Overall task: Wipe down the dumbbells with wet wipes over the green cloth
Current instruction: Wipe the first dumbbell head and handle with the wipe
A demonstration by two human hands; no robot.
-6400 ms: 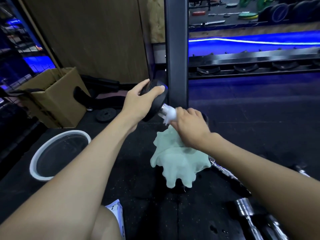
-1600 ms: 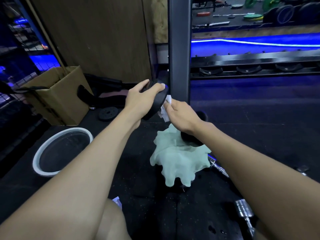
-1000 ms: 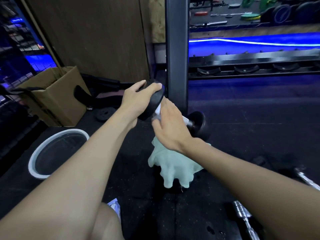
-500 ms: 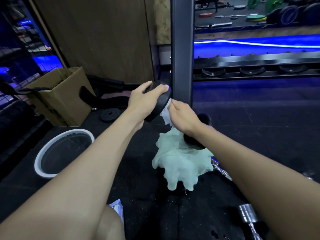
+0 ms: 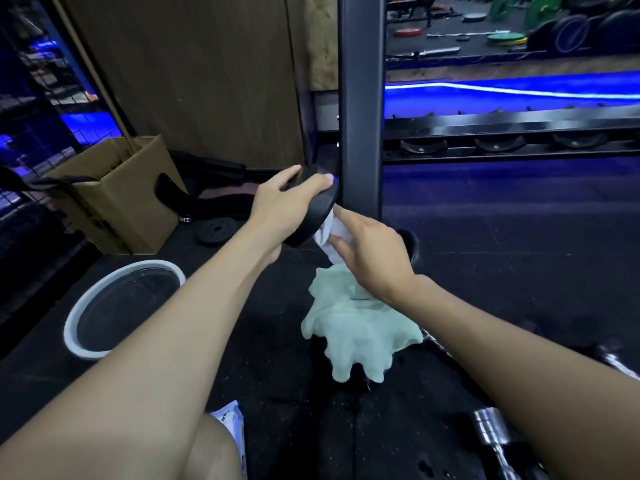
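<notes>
Dumbbell held off the floor, just left of the dark steel post. Long axis tilted: near head up and to the left, far head lower and to the right, partly hidden behind the wrist. Left hand grips the upper head, fingers curled over its rim. Right hand pinches a white wipe against the inner face of that head. Green cloth lies crumpled on the black floor directly below. White-rimmed basin and cardboard box sit well left of the post. Chrome dumbbell lies lower right.
</notes>
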